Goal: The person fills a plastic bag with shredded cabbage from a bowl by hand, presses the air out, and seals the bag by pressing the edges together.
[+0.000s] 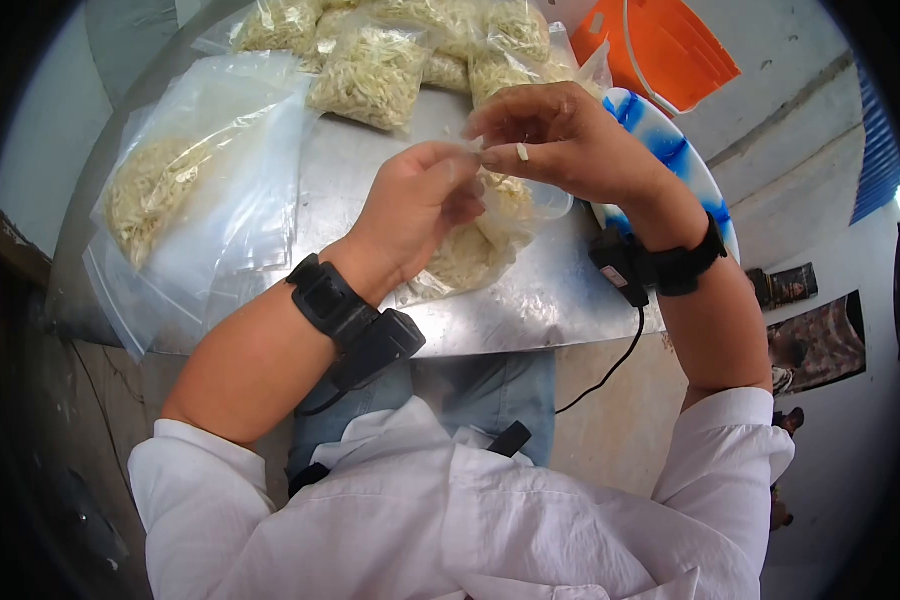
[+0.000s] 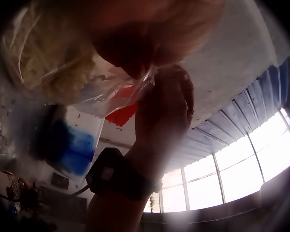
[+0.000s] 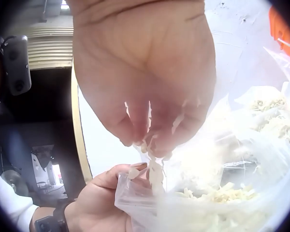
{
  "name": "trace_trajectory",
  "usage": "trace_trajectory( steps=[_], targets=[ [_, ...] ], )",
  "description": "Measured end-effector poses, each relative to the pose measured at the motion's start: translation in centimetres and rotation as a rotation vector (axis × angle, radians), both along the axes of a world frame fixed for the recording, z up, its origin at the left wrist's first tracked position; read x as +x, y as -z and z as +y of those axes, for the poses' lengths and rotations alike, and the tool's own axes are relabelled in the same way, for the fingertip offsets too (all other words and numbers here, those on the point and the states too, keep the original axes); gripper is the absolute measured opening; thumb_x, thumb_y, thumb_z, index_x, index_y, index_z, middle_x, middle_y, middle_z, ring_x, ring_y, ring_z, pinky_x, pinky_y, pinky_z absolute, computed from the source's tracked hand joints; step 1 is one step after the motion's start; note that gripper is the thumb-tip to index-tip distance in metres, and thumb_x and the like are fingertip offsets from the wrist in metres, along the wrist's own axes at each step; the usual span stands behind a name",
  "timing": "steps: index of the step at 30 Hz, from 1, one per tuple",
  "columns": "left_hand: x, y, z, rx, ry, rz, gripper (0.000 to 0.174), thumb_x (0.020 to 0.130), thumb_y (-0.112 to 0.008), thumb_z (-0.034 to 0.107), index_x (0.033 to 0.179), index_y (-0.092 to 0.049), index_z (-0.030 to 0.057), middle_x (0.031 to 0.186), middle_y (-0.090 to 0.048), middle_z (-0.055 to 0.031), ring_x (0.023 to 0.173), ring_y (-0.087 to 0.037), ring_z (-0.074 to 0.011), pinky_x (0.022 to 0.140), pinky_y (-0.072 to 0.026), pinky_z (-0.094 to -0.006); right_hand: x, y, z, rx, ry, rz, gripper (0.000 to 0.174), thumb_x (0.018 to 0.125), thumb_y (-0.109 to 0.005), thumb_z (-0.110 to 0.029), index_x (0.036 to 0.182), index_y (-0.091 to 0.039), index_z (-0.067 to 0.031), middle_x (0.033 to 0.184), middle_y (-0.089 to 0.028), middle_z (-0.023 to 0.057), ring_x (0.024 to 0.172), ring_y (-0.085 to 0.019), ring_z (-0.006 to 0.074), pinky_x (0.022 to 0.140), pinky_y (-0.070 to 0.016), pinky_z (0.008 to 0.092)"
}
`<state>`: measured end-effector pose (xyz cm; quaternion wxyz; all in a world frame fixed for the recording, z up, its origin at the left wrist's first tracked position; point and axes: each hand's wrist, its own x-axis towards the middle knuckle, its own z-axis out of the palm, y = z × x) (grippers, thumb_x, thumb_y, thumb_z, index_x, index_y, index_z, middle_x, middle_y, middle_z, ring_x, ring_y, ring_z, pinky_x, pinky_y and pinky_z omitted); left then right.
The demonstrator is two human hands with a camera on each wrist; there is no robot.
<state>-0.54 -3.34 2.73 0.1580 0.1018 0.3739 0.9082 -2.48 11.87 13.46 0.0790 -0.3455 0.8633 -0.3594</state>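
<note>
My left hand [image 1: 415, 205] pinches the mouth of a clear plastic bag [image 1: 460, 270], which hangs low over the table, partly filled with pale shreds. Close against it, at the bag's mouth, is my right hand [image 1: 580, 145], fingers bent and thumb toward the left fingertips. In the right wrist view, pale shreds [image 3: 156, 176] hang from the bunched fingertips of the right hand [image 3: 145, 72], just above the bag's opening [image 3: 135, 193]. One white shred [image 1: 522, 152] sticks to the right hand. Behind the bag a clear tub [image 1: 553, 200] is partly hidden.
Several filled bags [image 1: 370, 80] crowd the back of the round metal table [image 1: 340, 190]. Flat clear bags [image 1: 260, 190] lie stacked at left, with a filled bag [image 1: 155, 200] on them. At right are a blue-and-white tray [image 1: 660, 135] and an orange bucket [image 1: 670, 50].
</note>
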Motion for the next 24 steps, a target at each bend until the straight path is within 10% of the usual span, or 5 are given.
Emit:
trace_trajectory(
  steps=[20, 22, 24],
  targets=[
    [0.0, -0.3, -0.4, -0.126, -0.02, -0.019, 0.01, 0.083, -0.059, 0.015, 0.088, -0.055, 0.0066, 0.071, -0.056, 0.0008, 0.062, -0.054, -0.0072, 0.059, -0.0457, -0.0213, -0.5, 0.9, 1.6, 0.47, 0.123, 0.19, 0.012, 0.07, -0.06, -0.002, 0.082, -0.06, 0.0004, 0.072, -0.058, 0.0034, 0.065, -0.053, 0.0089, 0.06, -0.0446, 0.0225],
    [0.0, -0.3, -0.4, -0.12, -0.019, -0.017, 0.01, 0.083, -0.059, 0.015, 0.088, -0.055, 0.0067, 0.071, -0.056, 0.0008, 0.062, -0.054, -0.0071, 0.059, -0.0458, -0.021, -0.1, 1.1, 1.8, 0.32, 0.155, 0.34, 0.018, 0.062, -0.058, -0.003, 0.079, -0.063, -0.0003, 0.069, -0.061, 0.0123, 0.064, -0.059, 0.0254, 0.062, -0.0467, 0.0311],
    [0.0, -0.3, -0.4, -0.115, -0.017, -0.017, 0.01, 0.083, -0.06, 0.015, 0.088, -0.055, 0.0067, 0.071, -0.056, 0.0008, 0.062, -0.054, -0.007, 0.059, -0.0458, -0.0208, 0.3, 0.8, 1.5, 0.289, 0.138, 0.348, 0.018, 0.062, -0.058, -0.004, 0.08, -0.063, -0.0007, 0.068, -0.061, 0.012, 0.063, -0.059, 0.0248, 0.06, -0.0464, 0.0315]
  ],
)
